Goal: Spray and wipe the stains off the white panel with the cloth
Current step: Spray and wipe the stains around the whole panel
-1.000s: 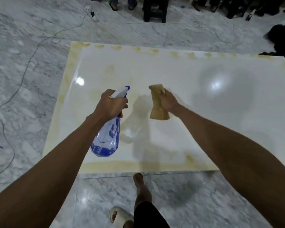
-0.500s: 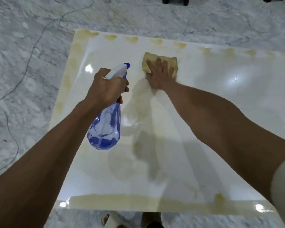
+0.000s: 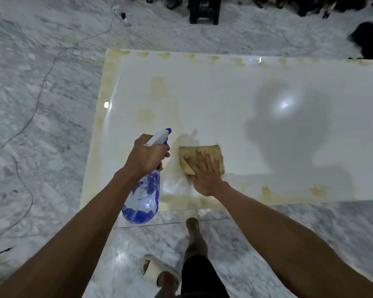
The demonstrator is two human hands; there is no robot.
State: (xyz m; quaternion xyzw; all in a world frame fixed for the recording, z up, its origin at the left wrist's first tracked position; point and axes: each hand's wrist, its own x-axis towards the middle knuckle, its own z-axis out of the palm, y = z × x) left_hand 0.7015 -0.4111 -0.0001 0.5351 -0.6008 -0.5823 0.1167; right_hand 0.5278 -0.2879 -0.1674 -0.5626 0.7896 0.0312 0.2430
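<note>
A large white panel (image 3: pixel 235 104) lies flat on the marble floor, with yellowish stains along its edges and two blotches (image 3: pixel 144 116) left of centre. My left hand (image 3: pixel 148 155) grips a clear spray bottle (image 3: pixel 143 196) holding blue liquid, its white and blue nozzle pointing away from me above the panel's near left part. My right hand (image 3: pixel 205 175) lies flat, fingers spread, pressing a tan cloth (image 3: pixel 218 155) onto the panel close to its near edge. A wet sheen shows on the panel just left of the cloth.
Grey marble floor (image 3: pixel 41 125) surrounds the panel. A thin cable (image 3: pixel 41 87) snakes over the floor on the left. My leg and a white slipper (image 3: pixel 154 271) stand at the panel's near edge. A dark stool (image 3: pixel 204 9) and other people's feet are beyond the far edge.
My right hand has dragged the cloth from the panel's far middle back toward the near edge. The left hand keeps holding the bottle. The view has pulled back from the panel.
</note>
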